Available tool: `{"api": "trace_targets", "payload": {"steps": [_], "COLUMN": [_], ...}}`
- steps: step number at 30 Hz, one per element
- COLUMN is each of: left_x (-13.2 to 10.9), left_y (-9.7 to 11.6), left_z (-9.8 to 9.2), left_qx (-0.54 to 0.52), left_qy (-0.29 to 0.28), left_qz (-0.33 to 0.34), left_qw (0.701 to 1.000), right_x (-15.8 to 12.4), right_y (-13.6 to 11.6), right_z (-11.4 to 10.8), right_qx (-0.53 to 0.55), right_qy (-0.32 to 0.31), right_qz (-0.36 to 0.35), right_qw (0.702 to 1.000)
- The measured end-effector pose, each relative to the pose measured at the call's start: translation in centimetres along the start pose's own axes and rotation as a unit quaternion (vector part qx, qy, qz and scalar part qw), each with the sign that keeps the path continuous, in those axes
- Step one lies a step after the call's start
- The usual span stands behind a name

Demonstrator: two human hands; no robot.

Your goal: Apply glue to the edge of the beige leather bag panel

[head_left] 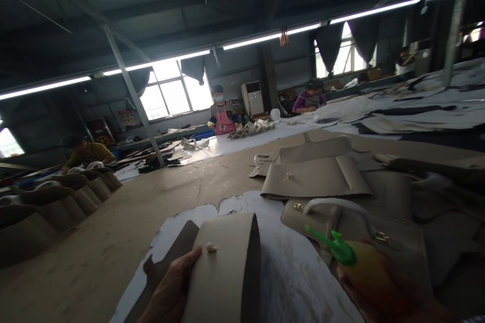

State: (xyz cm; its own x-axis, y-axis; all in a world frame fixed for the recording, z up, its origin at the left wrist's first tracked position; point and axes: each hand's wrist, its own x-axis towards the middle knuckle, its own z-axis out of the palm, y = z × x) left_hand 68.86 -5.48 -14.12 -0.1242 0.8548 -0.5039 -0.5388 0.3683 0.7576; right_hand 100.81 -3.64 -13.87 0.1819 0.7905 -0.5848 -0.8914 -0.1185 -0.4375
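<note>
My left hand (172, 290) grips a curved beige bag panel (223, 267) by its left edge, thumb on its face near a small metal stud (211, 248). My right hand (382, 292) is wrapped round a yellow squeeze bottle (369, 267) with a green nozzle (333, 245) that points left toward the panel. Both are held over a torn white sheet (291, 272) on the brown worktable (151, 212).
Beige bag pieces (314, 176) with handles and clasps lie stacked right of centre. Finished folded pieces (56, 207) line the left edge. Three other people work at the far end: one in a pink apron (223, 116), one in purple (308, 101), one in yellow (85, 151). A slanted steel post (132, 96) stands behind.
</note>
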Motion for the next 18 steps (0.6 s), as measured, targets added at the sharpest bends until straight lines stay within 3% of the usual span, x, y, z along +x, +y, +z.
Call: {"api": "trace_targets", "payload": {"steps": [4, 9, 12, 18], "left_x": [-1.3, -2.1, -1.7, -1.0], "left_y": [0.8, 1.1, 1.1, 1.0], "left_z": [0.5, 0.9, 0.4, -0.3], "left_qx": [-0.052, 0.034, 0.104, 0.113], "left_qy": [0.002, 0.106, 0.159, 0.13], "left_qz": [-0.066, 0.017, 0.034, -0.056], "left_qw": [0.997, 0.994, 0.981, 0.983], "right_x": [0.7, 1.0, 1.3, 2.3], "right_y": [0.4, 0.2, -0.1, 0.1], "right_z": [-0.9, 0.0, 1.4, 3.8], "right_qx": [-0.09, -0.243, -0.352, -0.477], "right_qy": [-0.081, -0.146, -0.171, -0.181], "right_qz": [-0.065, -0.199, -0.304, -0.524], "right_qw": [0.991, 0.938, 0.869, 0.682]}}
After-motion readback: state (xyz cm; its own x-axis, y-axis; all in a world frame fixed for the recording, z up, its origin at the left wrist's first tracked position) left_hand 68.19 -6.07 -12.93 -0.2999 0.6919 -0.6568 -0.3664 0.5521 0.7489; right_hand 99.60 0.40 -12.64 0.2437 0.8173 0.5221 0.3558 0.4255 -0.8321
